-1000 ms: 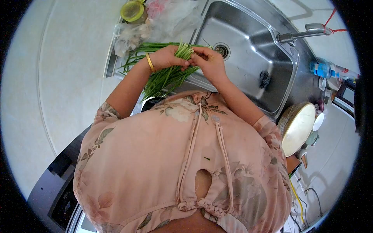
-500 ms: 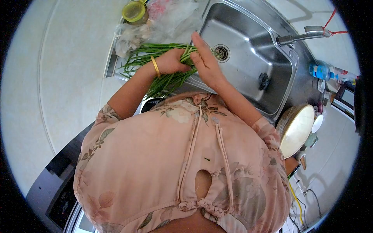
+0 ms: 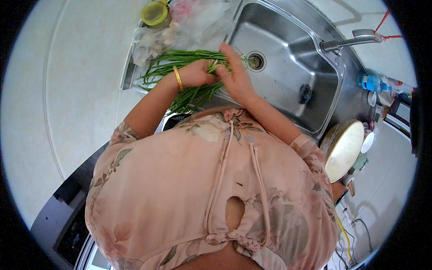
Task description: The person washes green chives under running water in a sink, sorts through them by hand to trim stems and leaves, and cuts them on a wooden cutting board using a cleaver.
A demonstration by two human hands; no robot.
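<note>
A bunch of long green stalks [image 3: 193,95] lies at the left edge of the sink. My left hand [image 3: 198,73], with a gold bangle at the wrist, is wrapped round part of the bunch, near its pale ends. My right hand [image 3: 236,78] is just right of it at the sink's edge, against the stalk ends. Its fingers are apart and slightly blurred, and nothing shows gripped in it. The steel sink [image 3: 274,36] has its drain [image 3: 255,61] close to my right fingertips.
Behind the stalks are clear plastic bags [image 3: 202,27] and a yellow-lidded jar [image 3: 154,13]. A faucet [image 3: 344,44] reaches in from the right. Dark scraps [image 3: 306,94] lie in the sink. A large bowl [image 3: 344,153] and a blue bottle [image 3: 371,83] stand right.
My right hand has shifted slightly down and left, with its fingers closer to my left hand. My left hand has barely moved and still holds the stalks.
</note>
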